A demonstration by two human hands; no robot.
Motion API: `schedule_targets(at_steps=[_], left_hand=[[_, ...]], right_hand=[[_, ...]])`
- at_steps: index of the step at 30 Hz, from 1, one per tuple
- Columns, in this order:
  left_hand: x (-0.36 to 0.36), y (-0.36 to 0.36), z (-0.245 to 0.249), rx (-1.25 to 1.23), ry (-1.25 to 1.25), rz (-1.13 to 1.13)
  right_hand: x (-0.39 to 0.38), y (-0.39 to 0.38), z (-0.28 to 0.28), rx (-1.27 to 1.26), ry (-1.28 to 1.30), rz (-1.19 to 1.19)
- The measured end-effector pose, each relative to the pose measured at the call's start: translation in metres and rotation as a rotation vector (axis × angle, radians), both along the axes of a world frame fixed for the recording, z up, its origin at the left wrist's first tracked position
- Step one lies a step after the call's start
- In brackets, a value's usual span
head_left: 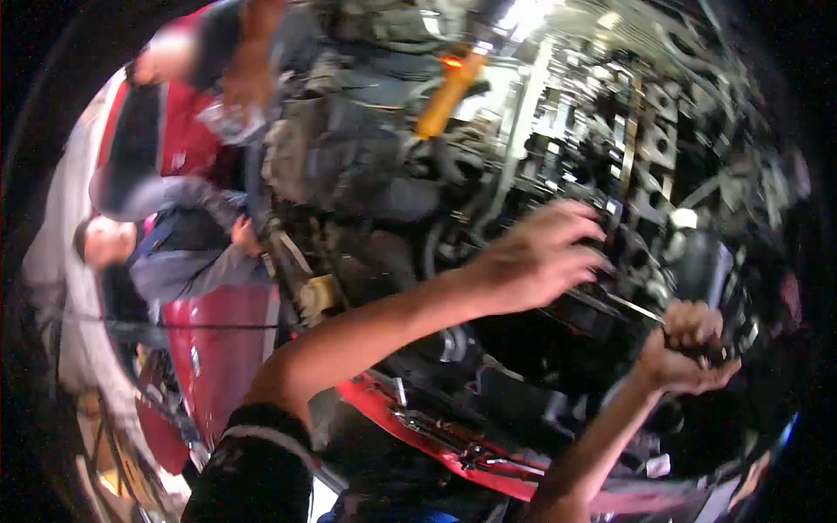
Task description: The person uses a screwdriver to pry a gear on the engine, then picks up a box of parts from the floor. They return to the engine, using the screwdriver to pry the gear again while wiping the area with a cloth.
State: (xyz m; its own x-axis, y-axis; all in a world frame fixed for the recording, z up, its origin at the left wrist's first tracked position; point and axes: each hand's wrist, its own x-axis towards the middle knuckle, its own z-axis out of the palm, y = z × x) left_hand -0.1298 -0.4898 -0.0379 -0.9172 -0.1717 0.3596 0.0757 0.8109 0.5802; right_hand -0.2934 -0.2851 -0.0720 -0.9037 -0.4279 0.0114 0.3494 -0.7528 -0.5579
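My left hand (545,257) reaches in from the left over the engine (602,131), its fingers bent and apart, blurred by motion. Nothing shows between them, though the fingertips come close to the engine's edge. Lower right, my right hand (689,353) is closed. A thin metal rod (635,307) runs from it up and left toward the engine, and a dark part shows at the fingers. The rod's kind and its other end cannot be made out. Beside this hand is a dark grey cylindrical part (697,266).
An orange work light (451,96) lies over the far part of the engine bay. Hoses and dark housings fill the bay's left side. A red body edge (418,436) runs along the near side. On the left, people stand by a red car panel (222,349); one hand (246,235) rests near the bay.
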Motion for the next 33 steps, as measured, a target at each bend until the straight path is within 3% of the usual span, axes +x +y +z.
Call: schedule_targets(at_steps=[9, 11, 14, 16, 18, 19, 23, 27, 33], left_hand=[[0.074, -0.003, 0.032, 0.034, -0.156, 0.338], [0.099, 0.0, 0.036, 0.091, -0.164, 0.483], [0.156, -0.02, 0.031, 0.727, 0.142, 0.907], [0.193, -0.05, 0.05, 0.938, 0.312, 1.182], [0.238, -0.084, 0.045, 0.96, 0.399, 1.282], [0.266, -0.1, 0.032, 0.984, 0.406, 1.222], [0.219, -0.063, 0.08, 0.793, 0.161, 1.102], [0.16, -0.02, 0.087, 0.533, -0.176, 0.646], [0.06, 0.014, 0.085, 0.105, -0.386, 0.112]], right_hand=[[0.003, -0.002, 0.019, 0.144, -0.047, -0.073], [-0.002, 0.005, 0.006, 0.03, -0.036, -0.026], [-0.011, 0.01, -0.011, -0.001, 0.027, 0.018], [-0.012, 0.011, -0.012, 0.026, 0.038, 0.017], [-0.015, 0.012, -0.015, 0.02, 0.036, 0.008], [-0.022, 0.017, -0.027, -0.085, 0.16, 0.147], [-0.002, 0.007, 0.001, -0.027, -0.067, -0.031], [0.001, 0.004, 0.014, 0.121, -0.029, -0.113], [-0.008, 0.013, 0.012, 0.013, -0.012, -0.099]])
